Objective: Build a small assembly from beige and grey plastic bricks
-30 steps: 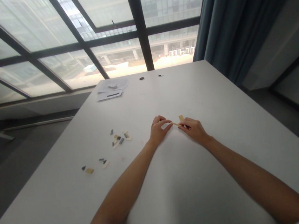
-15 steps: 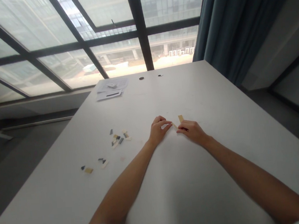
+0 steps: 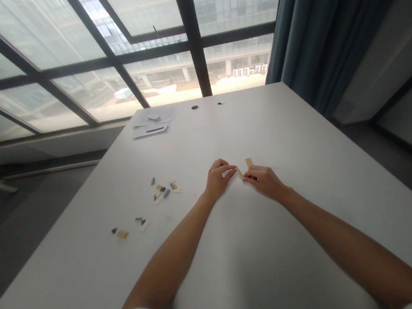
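Left hand (image 3: pixel 217 180), arm extended from the bottom left of the frame: grip pinching the upper end of a yellow strip (image 3: pixel 240 173). Right hand (image 3: pixel 265 178), arm extended from the lower right: fingers bent, grip closed on the strip's lower end. Strip located just right of frame centre, above the worktop (image 3: pixel 247 131); long axis slanting from upper left to lower right.
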`<move>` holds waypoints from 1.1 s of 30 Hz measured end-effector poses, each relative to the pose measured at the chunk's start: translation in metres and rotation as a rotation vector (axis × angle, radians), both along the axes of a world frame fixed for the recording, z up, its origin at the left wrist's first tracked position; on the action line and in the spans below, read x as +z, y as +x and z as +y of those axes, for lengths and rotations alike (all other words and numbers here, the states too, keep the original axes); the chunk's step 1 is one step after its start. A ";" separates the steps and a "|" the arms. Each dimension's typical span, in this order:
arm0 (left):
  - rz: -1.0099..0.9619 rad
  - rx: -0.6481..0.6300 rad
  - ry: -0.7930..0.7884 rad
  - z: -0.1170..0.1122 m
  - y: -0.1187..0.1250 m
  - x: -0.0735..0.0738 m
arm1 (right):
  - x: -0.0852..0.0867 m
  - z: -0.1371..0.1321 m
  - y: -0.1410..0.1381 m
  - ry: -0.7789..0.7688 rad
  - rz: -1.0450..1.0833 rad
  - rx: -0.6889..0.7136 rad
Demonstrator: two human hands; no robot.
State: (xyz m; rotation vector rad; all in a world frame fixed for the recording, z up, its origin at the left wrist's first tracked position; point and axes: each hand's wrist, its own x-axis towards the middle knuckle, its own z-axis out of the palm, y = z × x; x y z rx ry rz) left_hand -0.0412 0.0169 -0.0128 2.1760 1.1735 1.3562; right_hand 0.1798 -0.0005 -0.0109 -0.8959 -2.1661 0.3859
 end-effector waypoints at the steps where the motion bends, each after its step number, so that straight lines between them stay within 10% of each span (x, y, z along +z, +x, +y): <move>1: 0.002 -0.002 -0.002 0.000 0.000 0.000 | 0.000 0.000 0.000 0.004 0.000 -0.003; 33: -0.003 0.023 -0.017 -0.002 0.000 0.005 | 0.005 -0.001 0.000 -0.018 0.051 -0.156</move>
